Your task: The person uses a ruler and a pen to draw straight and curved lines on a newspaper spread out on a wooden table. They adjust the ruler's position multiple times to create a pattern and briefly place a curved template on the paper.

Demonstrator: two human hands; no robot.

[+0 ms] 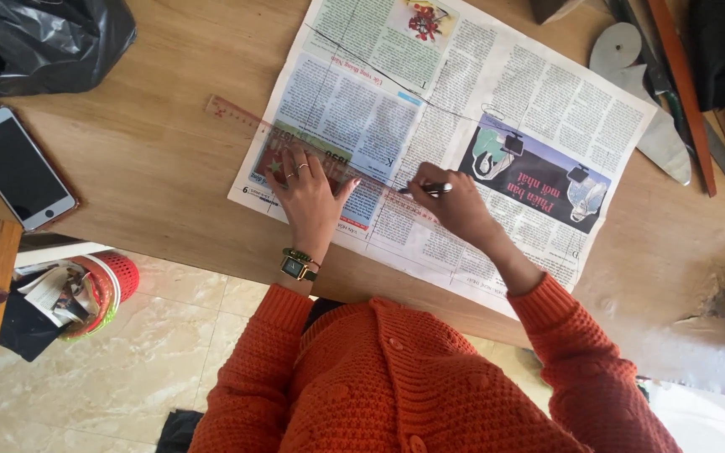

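We see the fingers (295, 168) of the left hand (308, 197) spread and pressed flat on one transparent ruler (295, 141), which lies slanted on one open newspaper (480, 109). The fingers of the right hand (455, 205) are closed together, pinching one dark pen (428, 190); its tip touches the paper just beside the lower edge of the ruler, between the two hands. The left wrist carries one square watch (299, 267). The newspaper lies on the wooden bench (153, 168), near its front edge. Further out, one white phone (17, 168) lies on the bench at the far left, and one black plastic bag (44, 38) behind it. On the floor, one red basket (123, 273) contains crumpled papers and dark scraps.
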